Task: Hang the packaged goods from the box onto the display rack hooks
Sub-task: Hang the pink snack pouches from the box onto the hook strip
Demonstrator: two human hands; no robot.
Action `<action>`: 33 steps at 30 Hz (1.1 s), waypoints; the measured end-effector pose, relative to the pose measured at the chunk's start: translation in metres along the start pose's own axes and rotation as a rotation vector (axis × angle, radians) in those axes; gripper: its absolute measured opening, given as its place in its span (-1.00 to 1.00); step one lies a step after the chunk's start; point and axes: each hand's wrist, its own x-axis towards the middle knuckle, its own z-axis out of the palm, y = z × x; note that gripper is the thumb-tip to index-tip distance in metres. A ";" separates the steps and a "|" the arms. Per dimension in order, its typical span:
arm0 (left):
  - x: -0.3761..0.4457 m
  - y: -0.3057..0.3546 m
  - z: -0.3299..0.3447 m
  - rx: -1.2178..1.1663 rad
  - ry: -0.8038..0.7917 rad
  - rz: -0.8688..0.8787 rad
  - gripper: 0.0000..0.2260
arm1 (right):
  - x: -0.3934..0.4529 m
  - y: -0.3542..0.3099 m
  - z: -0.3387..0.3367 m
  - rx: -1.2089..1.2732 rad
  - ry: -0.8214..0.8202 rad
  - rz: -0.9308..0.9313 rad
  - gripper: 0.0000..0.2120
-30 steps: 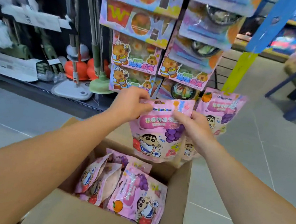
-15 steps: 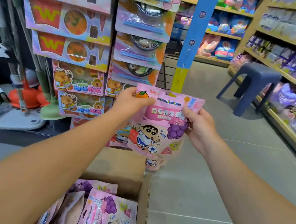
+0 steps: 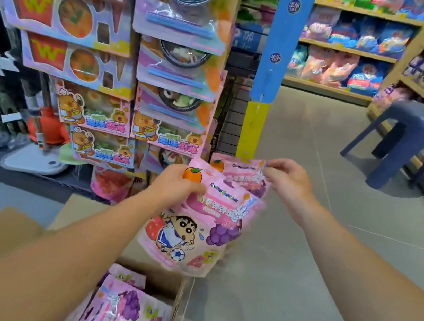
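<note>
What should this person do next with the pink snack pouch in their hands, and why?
Probably lift the pink cartoon snack pouch up to the yellow hanging strip. The left hand grips its top corner, the right hand pinches the pouch already hanging behind, and the held pouch sits below the strip, not yet hooked.

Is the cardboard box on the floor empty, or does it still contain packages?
Not empty. Pink snack pouches lie inside the open cardboard box at the bottom of the head view; how many cannot be told.
</note>
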 end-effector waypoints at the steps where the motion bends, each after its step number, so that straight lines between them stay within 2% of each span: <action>1: 0.001 0.000 0.002 -0.018 0.024 -0.014 -0.86 | 0.008 0.002 0.001 -0.010 -0.017 -0.014 -0.87; 8: 0.010 0.010 0.021 -0.106 0.100 -0.042 -0.84 | 0.042 -0.003 0.004 -0.135 -0.060 -0.165 -0.66; 11: 0.016 0.023 0.029 -0.135 0.120 -0.031 -0.82 | 0.053 -0.011 -0.001 -0.089 -0.099 -0.213 -0.69; 15: 0.020 0.030 0.031 -0.113 0.106 -0.023 -0.70 | 0.061 -0.011 0.000 -0.160 -0.092 -0.245 -0.76; 18: 0.021 0.023 0.030 -0.158 0.126 -0.024 -0.76 | 0.065 -0.011 0.003 -0.151 -0.084 -0.234 -0.79; 23: 0.027 0.024 0.027 -0.265 0.133 -0.017 -0.71 | 0.067 -0.033 0.010 -0.192 -0.042 -0.303 -0.61; 25: 0.030 0.030 0.027 -0.281 0.115 -0.009 -0.70 | 0.069 -0.044 0.012 -0.193 -0.073 -0.274 -0.62; 27: 0.035 0.034 0.026 -0.278 0.107 0.002 -0.73 | 0.071 -0.055 0.016 -0.220 -0.113 -0.240 -0.81; 28: 0.038 0.035 0.025 -0.280 0.105 0.005 -0.77 | 0.073 -0.058 0.018 -0.240 -0.109 -0.230 -0.85; 30: 0.042 0.036 0.026 -0.297 0.113 0.007 -0.82 | 0.076 -0.061 0.019 -0.255 -0.095 -0.207 -0.78; 33: 0.046 0.037 0.028 -0.308 0.124 0.004 -0.80 | 0.082 -0.061 0.019 -0.305 -0.064 -0.187 -0.70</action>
